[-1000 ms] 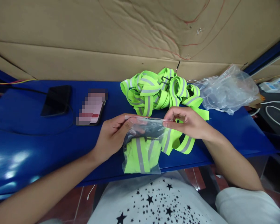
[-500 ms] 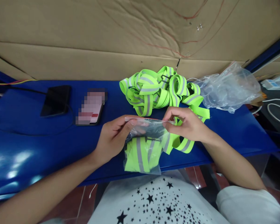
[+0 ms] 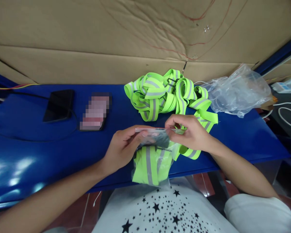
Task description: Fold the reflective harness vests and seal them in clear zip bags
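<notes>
A clear zip-lock bag (image 3: 157, 137) hangs between my hands over the front edge of the blue table. Inside it lies a folded neon-yellow reflective strap (image 3: 142, 165) with a grey stripe. My left hand (image 3: 123, 147) grips the bag's top left side, thumb in front and fingers behind. With thumb and index finger pinched, my right hand (image 3: 186, 131) holds the zip edge right of its middle. Just beyond the hands, a tangled heap of the same reflective straps (image 3: 154, 89) with black buckles rests on the table, some loops trailing behind my right hand.
A pile of clear plastic bags (image 3: 240, 90) sits at the back right. Left of the straps lie a phone (image 3: 95, 111) with a blurred screen and a black device (image 3: 58, 105) with a cable. Brown cardboard (image 3: 87, 64) backs the blue table (image 3: 87, 161). White cables (image 3: 287, 113) lie far right.
The bag and both hands have come slightly lower, and the bag has shifted right. My right pinch now sits further left along the zip edge, nearer my left hand.
</notes>
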A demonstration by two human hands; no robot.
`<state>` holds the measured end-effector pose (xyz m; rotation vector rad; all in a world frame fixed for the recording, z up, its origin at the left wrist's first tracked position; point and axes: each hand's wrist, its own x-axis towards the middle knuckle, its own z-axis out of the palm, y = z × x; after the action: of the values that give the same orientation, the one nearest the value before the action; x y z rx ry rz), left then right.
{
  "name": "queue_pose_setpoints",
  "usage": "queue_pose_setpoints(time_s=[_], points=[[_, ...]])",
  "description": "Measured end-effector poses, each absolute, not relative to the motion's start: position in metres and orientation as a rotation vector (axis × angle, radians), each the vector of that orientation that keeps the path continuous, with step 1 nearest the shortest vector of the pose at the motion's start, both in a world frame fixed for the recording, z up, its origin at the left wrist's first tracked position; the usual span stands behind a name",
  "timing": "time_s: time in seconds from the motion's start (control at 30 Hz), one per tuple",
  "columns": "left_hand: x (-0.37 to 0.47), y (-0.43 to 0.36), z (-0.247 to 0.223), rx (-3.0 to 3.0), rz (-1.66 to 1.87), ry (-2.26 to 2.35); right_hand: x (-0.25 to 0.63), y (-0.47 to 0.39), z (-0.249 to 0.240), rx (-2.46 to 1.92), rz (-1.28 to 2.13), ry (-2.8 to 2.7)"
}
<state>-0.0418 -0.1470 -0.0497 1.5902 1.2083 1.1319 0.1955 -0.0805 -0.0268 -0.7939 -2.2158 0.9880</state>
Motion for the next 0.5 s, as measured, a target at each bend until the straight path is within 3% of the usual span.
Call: queue_pose_setpoints(time_s=[0.5], points=[[-0.0390, -0.1461, -0.0562, 1.640, 1.028, 1.167, 0.1888, -0.0851, -0.0378, -0.708, 1.000, -2.277]])
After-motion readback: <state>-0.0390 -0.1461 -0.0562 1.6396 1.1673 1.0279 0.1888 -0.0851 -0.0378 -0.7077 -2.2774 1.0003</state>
